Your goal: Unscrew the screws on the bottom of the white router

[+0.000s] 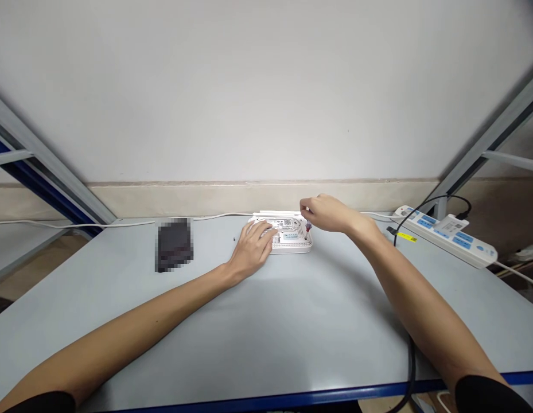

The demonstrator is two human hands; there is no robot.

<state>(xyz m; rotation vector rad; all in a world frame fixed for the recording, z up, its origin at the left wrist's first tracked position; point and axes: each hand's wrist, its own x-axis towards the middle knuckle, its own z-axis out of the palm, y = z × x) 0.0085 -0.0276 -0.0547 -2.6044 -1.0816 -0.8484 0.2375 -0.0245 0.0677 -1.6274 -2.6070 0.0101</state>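
A flat white device point(294, 248) with printed labels and rows of small holes lies on the grey table point(249, 332), near its back edge. On the left part of this device rests my left hand point(252, 248), fingers spread and lying flat. Over the device's right end, my right hand point(320, 212) is closed around a small screwdriver point(308, 227). The screwdriver stands nearly upright, its tip at a hole near the device's right corner. Most of its handle is hidden by my fingers.
A pixelated dark object point(174, 244) lies to the left. At the right, a white power strip point(447, 235) holds a white plug point(453, 225). A black cable with a yellow tag point(406, 236) passes by my right arm. A tiny dark piece point(234, 238) lies left of the device.
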